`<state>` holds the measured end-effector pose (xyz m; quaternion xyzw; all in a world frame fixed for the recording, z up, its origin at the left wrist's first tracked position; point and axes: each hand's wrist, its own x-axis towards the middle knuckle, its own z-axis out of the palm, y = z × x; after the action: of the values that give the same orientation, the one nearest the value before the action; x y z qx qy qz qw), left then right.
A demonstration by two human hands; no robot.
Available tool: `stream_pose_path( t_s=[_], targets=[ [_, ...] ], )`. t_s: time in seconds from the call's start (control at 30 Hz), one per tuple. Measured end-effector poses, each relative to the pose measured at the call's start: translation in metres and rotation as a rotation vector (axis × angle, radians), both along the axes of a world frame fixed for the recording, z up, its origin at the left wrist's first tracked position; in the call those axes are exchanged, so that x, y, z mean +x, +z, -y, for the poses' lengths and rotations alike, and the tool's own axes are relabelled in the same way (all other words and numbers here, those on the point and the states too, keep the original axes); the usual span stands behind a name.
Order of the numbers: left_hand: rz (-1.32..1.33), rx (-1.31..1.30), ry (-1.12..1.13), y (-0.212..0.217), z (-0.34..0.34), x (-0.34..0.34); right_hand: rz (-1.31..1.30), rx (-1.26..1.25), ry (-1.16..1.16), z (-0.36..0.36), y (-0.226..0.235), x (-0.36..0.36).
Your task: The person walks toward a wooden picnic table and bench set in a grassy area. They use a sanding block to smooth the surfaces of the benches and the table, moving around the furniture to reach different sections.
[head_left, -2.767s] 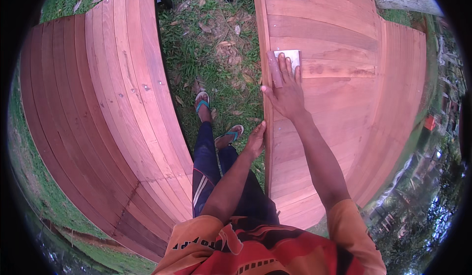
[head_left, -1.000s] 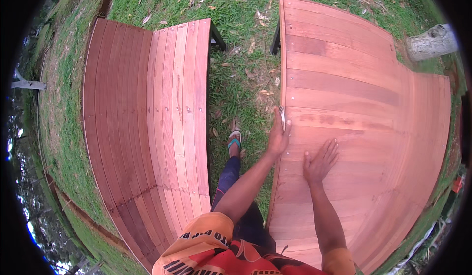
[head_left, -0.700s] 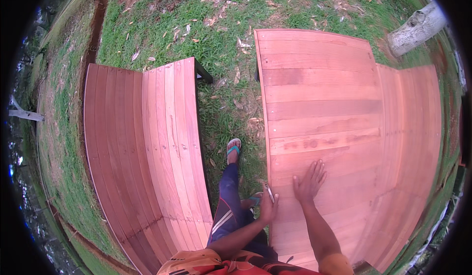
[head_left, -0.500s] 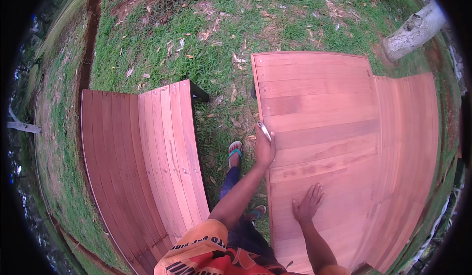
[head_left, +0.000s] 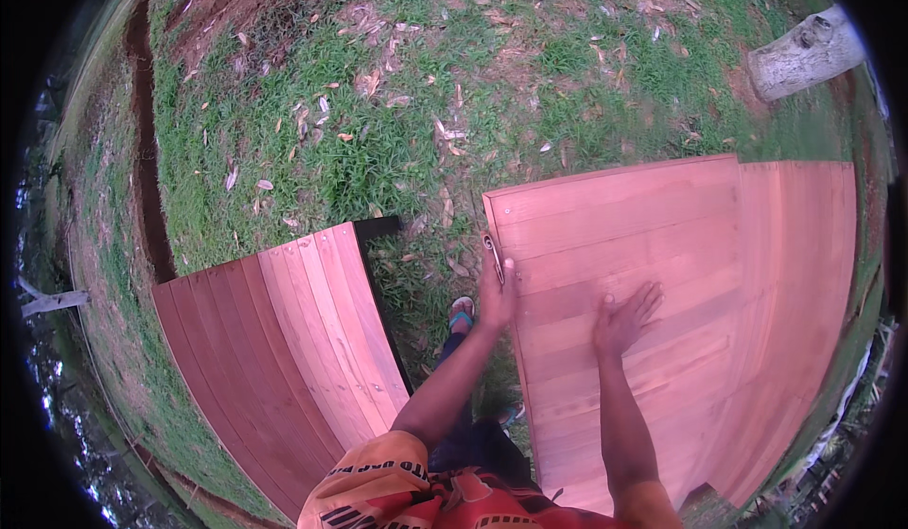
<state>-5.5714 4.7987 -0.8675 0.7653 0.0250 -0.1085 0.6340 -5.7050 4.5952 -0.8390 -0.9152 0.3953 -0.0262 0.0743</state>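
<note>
sheet (head_left: 494, 260): in the left hand (head_left: 496, 300) now; 2.8 seconds ago the right hand (head_left: 624, 323) has it flat on the boards.
table (head_left: 582, 241): both hands are farther along it than half a second ago, the left one nearer the far corner.
grass (head_left: 378, 141): more of it shows ahead of the hands than half a second ago.
bench (head_left: 284, 340): left of the left hand; less of its length is in view than half a second ago, its near end cut off behind the shirt (head_left: 454, 501).
feet (head_left: 462, 316): just below the left hand, one clear, the other partly covered and hard to make out.
left grip: closed on the folded sheet, thumb on the table side, the other fingers mostly hidden; the sheet is seen nearly edge-on, along the table's left edge. whether it presses on that edge cannot be told.
right grip: bare, palm down on the boards, fingers a little apart and thumb spread wide, to the right of the left hand and well apart from it.
trunk (head_left: 809, 53): beyond the right hand, cut by the dark rim.
</note>
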Motion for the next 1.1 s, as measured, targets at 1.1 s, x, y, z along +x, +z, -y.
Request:
stream_pose_path(
  t_s=[1.1],
  targets=[
    [-0.130,0.162,0.081,-0.002,-0.008,-0.126,0.216,0.203,0.036,-0.007,-0.009,-0.005]
  ],
)
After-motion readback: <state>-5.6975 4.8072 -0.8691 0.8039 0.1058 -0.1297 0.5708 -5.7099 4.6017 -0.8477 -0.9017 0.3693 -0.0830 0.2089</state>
